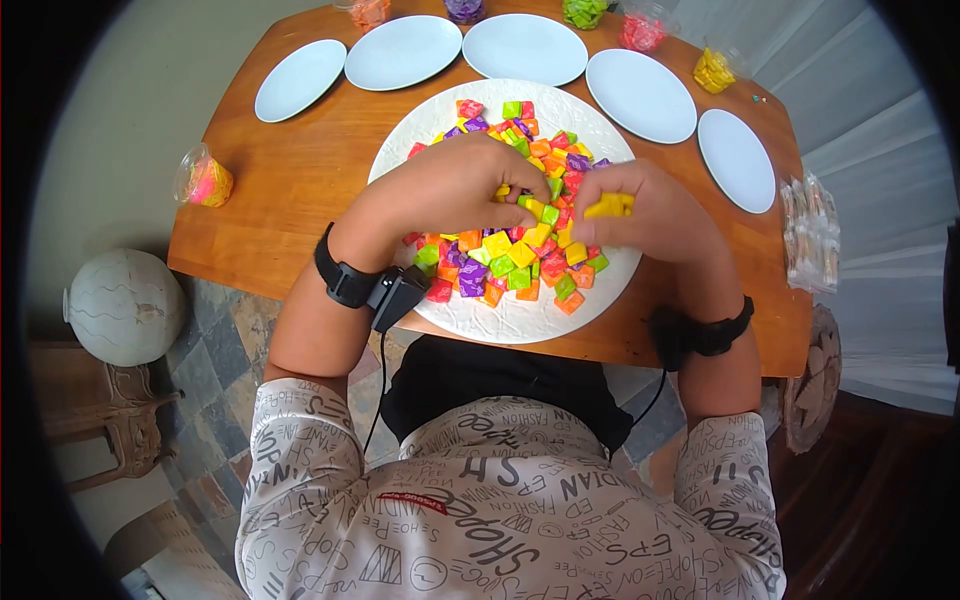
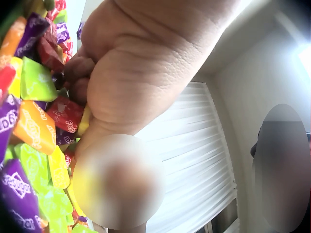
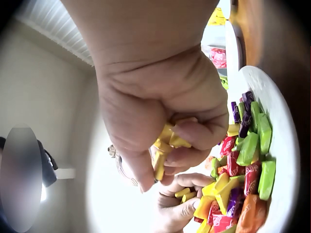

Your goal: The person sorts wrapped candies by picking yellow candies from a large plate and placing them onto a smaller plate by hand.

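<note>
A big white plate (image 1: 500, 318) in the middle of a wooden table (image 1: 290, 180) holds a heap of wrapped candies (image 1: 520, 265) in yellow, green, purple, red and orange. My left hand (image 1: 518, 195) lies on the heap, its fingertips pinching a yellow candy (image 1: 535, 208). Beside it my right hand (image 1: 600, 207) is curled round several yellow candies (image 1: 612, 205). In the right wrist view the right hand (image 3: 170, 145) grips those yellow candies (image 3: 167, 141), and the left hand (image 3: 182, 196) pinches yellow pieces below it. The left wrist view shows the left palm (image 2: 136, 73) against candies (image 2: 34, 131).
Several small pale blue plates (image 1: 402, 52) ring the far side of the big plate. Small clear cups of sorted candies stand along the table's far edge (image 1: 712, 70), with one at the left (image 1: 205, 180). A clear packet bundle (image 1: 810, 235) lies at the right edge.
</note>
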`<state>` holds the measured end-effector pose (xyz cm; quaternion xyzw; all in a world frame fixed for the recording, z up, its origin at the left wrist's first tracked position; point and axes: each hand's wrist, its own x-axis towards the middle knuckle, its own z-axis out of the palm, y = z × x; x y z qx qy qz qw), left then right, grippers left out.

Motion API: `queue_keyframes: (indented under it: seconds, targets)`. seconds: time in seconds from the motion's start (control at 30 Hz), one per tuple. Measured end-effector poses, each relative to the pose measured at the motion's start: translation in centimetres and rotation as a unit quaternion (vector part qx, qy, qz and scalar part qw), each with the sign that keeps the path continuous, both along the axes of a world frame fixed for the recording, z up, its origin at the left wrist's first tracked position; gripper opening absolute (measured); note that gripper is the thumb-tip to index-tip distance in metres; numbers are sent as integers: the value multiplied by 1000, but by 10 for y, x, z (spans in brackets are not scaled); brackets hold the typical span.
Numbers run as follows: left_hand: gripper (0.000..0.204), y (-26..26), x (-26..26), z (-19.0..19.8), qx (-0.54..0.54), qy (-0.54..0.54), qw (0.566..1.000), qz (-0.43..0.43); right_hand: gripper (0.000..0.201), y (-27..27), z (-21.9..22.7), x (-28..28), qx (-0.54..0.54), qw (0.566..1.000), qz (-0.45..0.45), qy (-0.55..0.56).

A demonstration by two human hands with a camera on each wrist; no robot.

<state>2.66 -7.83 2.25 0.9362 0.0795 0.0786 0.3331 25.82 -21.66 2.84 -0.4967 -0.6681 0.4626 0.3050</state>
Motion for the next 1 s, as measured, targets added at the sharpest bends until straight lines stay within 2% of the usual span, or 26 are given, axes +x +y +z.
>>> queue_keyframes:
  seconds: [0.03,0.1,0.13,0.2,0.3,0.47,0.63,0.7,0.8,1.0]
  targets:
    - [28,1,0,-1,3,-11,1000,-5,17,-1,4,0,1,1000,0,0]
    - [27,0,0,-5,9,-17,1000,-4,22,-2,11,0,-11,994,51,-94]
    - [26,0,0,-6,14,-24,1000,-3,22,-4,8,0,-11,994,52,-94]
    - [24,0,0,-4,24,-23,999,-4,28,-9,1,1,52,984,43,-164]
    - [20,-1,0,-2,23,-25,999,-3,32,-12,7,-6,47,977,31,-207]
    - [15,5,0,-4,3,-58,998,16,28,-10,5,-7,49,967,10,-249]
    - [13,14,-1,-6,-156,-74,982,76,23,-12,-3,-4,104,960,16,-260]
    - [13,14,-1,-6,-188,-86,974,87,23,-14,-4,-5,151,947,16,-283]
    - [13,17,0,-8,-252,-103,957,98,22,-15,-4,-7,150,936,9,-319]
    - [14,17,-4,2,-365,-74,918,134,20,-14,-3,-5,184,931,8,-314]
